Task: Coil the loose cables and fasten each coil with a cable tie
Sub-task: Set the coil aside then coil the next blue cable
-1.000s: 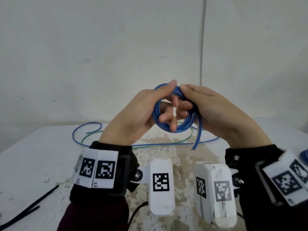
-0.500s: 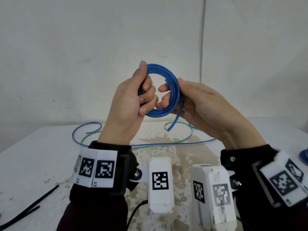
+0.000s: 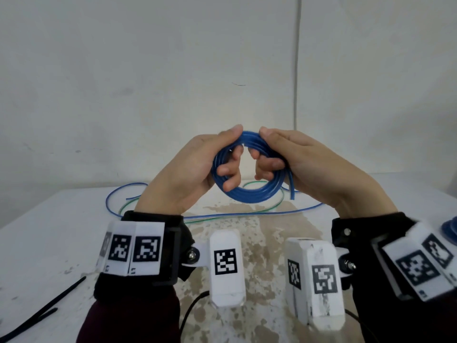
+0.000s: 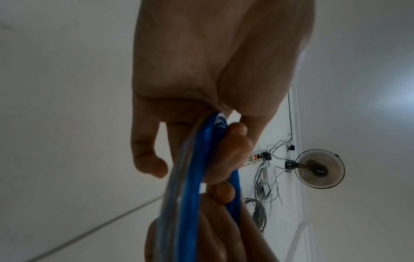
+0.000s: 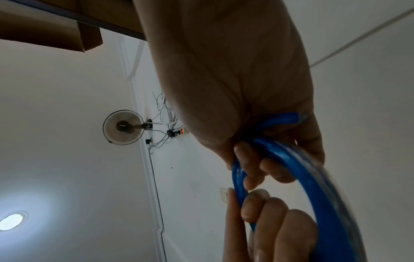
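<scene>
Currently mid-air, above the table (image 3: 49,243): blue coil (image 3: 249,193) held upright between both hands, ring plane roughly facing the head camera, axis pointing away from the body. Left hand (image 3: 190,174) gripping the left arc, thumb over the top, fingers curled through the centre hole. Right hand (image 3: 304,167) gripping the right arc the same way, thumb tip nearly meeting the left thumb at the top of the ring. Both equally near; neither free. Loose tail end (image 3: 291,188) hanging down just outside the right fingers, not tucked.

Next step, by judgement: tie needed, so one hand must let go. Black cable ties (image 3: 42,315) lying near left on the table, well apart from the coil, so left hand better placed to fetch; right then has to clamp all turns alone or coil springs open.

Farther back: loose blue cable (image 3: 116,194) and green cable (image 3: 272,211) sprawled flat, uncoiled. Another blue coil (image 3: 451,231) at far right edge, mostly cropped. No containers visible.
</scene>
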